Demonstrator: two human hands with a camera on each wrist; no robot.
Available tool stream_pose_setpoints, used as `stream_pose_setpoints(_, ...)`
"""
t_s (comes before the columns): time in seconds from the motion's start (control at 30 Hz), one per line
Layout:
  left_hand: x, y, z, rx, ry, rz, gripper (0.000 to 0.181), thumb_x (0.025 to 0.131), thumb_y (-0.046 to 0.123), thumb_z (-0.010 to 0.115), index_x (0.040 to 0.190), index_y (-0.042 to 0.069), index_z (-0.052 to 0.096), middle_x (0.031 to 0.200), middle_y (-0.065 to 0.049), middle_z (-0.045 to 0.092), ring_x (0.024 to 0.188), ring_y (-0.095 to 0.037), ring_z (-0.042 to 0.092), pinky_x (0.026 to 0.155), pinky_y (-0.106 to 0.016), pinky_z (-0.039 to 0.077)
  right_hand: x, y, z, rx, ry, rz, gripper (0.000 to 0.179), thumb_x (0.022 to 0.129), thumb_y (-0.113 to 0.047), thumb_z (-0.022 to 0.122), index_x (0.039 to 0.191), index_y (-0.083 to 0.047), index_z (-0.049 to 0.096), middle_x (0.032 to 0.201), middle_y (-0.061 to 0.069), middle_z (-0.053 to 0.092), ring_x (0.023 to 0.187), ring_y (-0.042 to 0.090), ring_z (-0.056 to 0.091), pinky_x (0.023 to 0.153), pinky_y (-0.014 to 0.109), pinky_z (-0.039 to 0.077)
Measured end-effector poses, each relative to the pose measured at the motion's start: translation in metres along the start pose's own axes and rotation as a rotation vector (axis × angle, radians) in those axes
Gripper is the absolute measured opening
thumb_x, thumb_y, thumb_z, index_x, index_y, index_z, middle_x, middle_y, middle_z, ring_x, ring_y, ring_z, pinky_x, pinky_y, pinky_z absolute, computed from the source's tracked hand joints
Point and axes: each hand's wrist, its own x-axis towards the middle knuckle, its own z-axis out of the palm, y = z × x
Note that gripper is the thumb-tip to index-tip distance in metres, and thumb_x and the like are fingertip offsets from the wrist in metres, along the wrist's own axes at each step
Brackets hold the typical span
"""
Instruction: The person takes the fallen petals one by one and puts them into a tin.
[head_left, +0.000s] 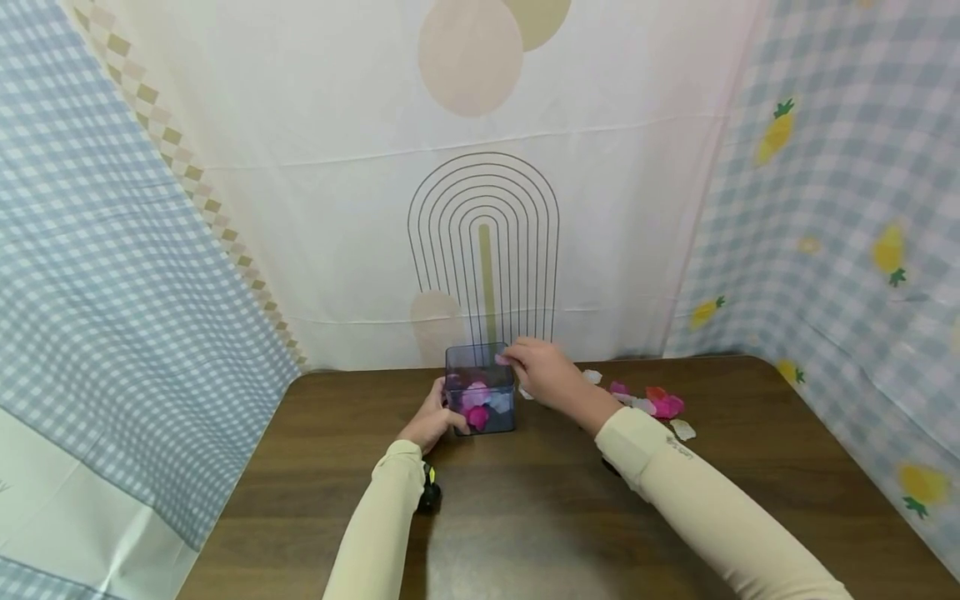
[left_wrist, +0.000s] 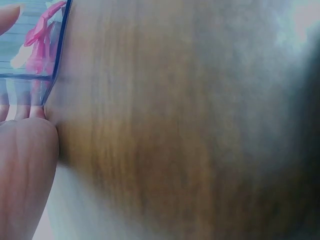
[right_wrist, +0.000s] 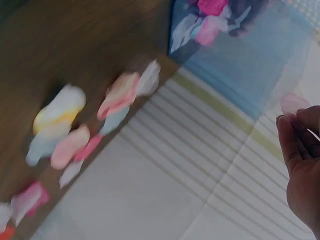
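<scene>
A see-through bluish box (head_left: 501, 423) stands on the table near its back edge, with pink, white and magenta petals (head_left: 477, 402) inside. My left hand (head_left: 432, 421) grips its left side, thumb at the front, fingers around behind the wall; the left wrist view shows them through the plastic (left_wrist: 10, 90). Above the box's right rim, my right hand (head_left: 547, 372) pinches a pale pink petal (right_wrist: 294, 104) between thumb and fingertips.
Loose petals (head_left: 666, 407) in pink, white and orange-red lie on the brown wooden table (head_left: 525, 517) to the right, some behind the right forearm. A patterned cloth (head_left: 337, 233) hangs right behind the table, with checked cloths (head_left: 825, 208) at both sides.
</scene>
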Motion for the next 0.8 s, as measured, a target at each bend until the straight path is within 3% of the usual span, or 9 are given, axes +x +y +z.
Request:
stream_pose_setpoints(0.27, 0.001, 0.000, 0.001, -0.008, 0.019, 0.002, 0.100, 0.059, -0.008, 0.071, 0.151, 0.008, 0.034, 0.148, -0.019, 0.049, 0.124, -0.029, 0.057, 0.112, -0.041, 0.040, 0.041, -0.012, 0.029, 0.041, -0.179, 0.078, 0.016, 0.103, -0.008, 0.065, 0.110, -0.005, 0.079, 0.101, 0.008, 0.077, 0.094, 0.022, 0.072, 0.088, 0.039, 0.062)
stream_pose_setpoints(0.43, 0.002, 0.000, 0.001, -0.009, 0.025, 0.004, 0.098, 0.058, -0.008, 0.071, 0.148, 0.009, 0.036, 0.146, -0.017, 0.051, 0.123, -0.028, 0.057, 0.110, -0.039, 0.040, 0.058, -0.014, 0.039, 0.090, -0.283, 0.156, 0.023, 0.103, -0.004, 0.061, 0.116, -0.002, 0.079, 0.116, 0.014, 0.079, 0.110, 0.028, 0.076, 0.095, 0.041, 0.062)
stream_pose_setpoints(0.6, 0.002, 0.000, 0.001, -0.003, 0.023, 0.007, 0.097, 0.058, -0.008, 0.071, 0.147, 0.009, 0.035, 0.147, -0.017, 0.050, 0.125, -0.029, 0.056, 0.113, -0.041, 0.039, 0.063, -0.013, 0.044, 0.138, -0.326, 0.231, 0.026, 0.101, -0.001, 0.059, 0.116, -0.004, 0.080, 0.118, 0.012, 0.080, 0.111, 0.026, 0.075, 0.095, 0.040, 0.062)
stream_pose_setpoints(0.8, 0.003, -0.001, 0.001, -0.007, 0.019, -0.004, 0.099, 0.059, -0.009, 0.071, 0.149, 0.008, 0.034, 0.147, -0.017, 0.051, 0.125, -0.028, 0.057, 0.112, -0.039, 0.039, 0.062, -0.011, 0.048, 0.138, -0.356, 0.258, 0.026, 0.101, -0.001, 0.060, 0.117, -0.004, 0.080, 0.118, 0.010, 0.080, 0.108, 0.022, 0.073, 0.094, 0.039, 0.062)
